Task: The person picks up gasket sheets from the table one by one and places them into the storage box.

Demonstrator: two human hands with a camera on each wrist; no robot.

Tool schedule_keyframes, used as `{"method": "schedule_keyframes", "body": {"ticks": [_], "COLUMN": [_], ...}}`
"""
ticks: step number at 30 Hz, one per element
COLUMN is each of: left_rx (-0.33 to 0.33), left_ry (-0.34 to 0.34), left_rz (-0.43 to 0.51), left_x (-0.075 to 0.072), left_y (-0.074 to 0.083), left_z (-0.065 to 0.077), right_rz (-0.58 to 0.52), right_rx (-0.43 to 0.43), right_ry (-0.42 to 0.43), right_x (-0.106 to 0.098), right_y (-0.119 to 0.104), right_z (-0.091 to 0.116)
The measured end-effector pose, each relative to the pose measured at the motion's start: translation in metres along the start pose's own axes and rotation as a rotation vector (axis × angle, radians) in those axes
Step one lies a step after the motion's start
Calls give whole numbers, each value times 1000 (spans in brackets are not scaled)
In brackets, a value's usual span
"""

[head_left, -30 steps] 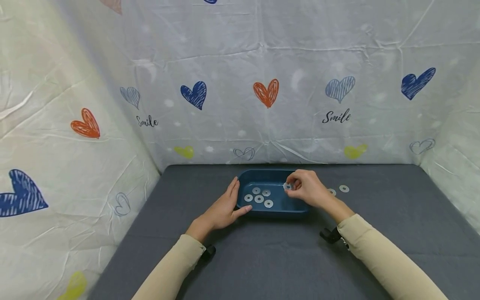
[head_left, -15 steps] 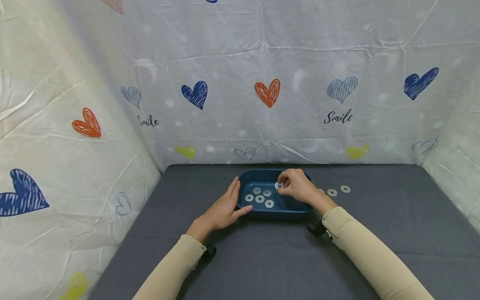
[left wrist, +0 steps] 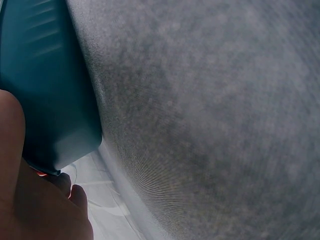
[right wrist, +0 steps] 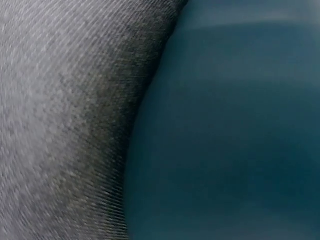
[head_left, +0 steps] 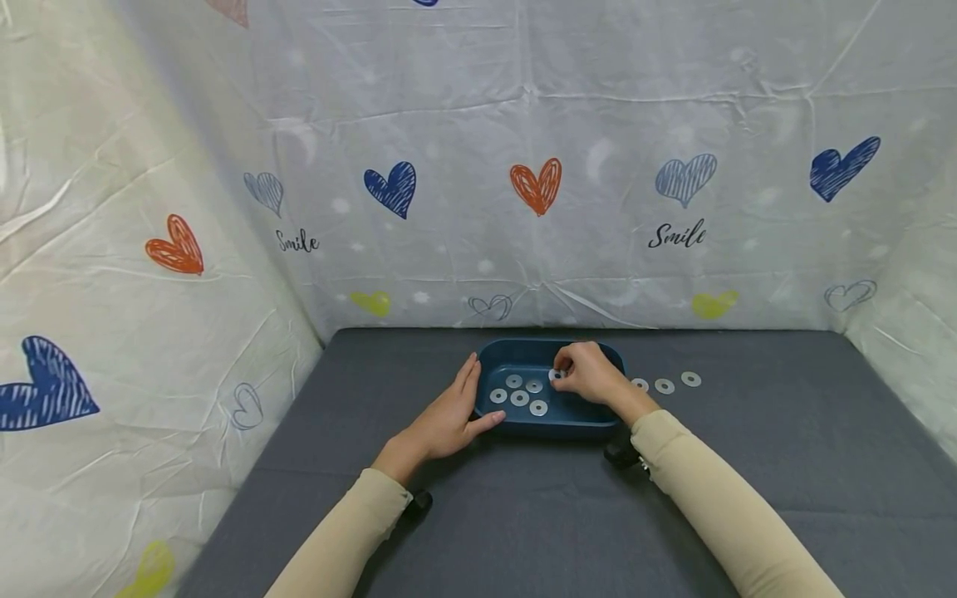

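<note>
Steadying the blue tray (head_left: 557,428) at its left end, my left hand (head_left: 443,419) is lying with straight fingers along the outer wall and its thumb at the near rim; I am reading that broad, unclenched hold as a brace against sliding. Inside, five washers (head_left: 514,400) are lying flat toward the left, presumably spread so that none is covering another. Next along, my right hand (head_left: 596,378) is pinching a sixth washer (head_left: 552,376) between thumb and fingers, its flat body probably demanding an edge grip; I am not able to tell whether it is touching the tray floor. Rightmost, three washers (head_left: 660,387) are waiting in a loose row on the table (head_left: 478,515), likely put there for easy reach.
</note>
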State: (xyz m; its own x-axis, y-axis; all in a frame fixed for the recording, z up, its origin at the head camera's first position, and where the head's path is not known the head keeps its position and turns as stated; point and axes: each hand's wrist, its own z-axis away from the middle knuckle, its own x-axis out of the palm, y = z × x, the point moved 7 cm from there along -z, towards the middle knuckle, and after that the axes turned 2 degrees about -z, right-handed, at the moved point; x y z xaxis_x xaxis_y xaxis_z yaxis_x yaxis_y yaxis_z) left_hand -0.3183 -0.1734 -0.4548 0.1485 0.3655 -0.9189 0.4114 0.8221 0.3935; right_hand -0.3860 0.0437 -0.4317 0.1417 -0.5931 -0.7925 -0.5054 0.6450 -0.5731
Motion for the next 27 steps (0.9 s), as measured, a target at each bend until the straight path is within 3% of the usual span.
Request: {"method": "schedule_keyframes", "body": {"ticks": [17,27], "left_rx": [6,6], "left_ry": [6,13], "left_rz": [-5,-3], "left_x": [-2,-2], "left_y": [1,2], "left_z": [0,2], "right_rz": [55,46], "right_rx": [13,10], "right_ry": [-53,-60], "right_x": [11,7], "right_y": [5,3], "right_z": [-7,0]}}
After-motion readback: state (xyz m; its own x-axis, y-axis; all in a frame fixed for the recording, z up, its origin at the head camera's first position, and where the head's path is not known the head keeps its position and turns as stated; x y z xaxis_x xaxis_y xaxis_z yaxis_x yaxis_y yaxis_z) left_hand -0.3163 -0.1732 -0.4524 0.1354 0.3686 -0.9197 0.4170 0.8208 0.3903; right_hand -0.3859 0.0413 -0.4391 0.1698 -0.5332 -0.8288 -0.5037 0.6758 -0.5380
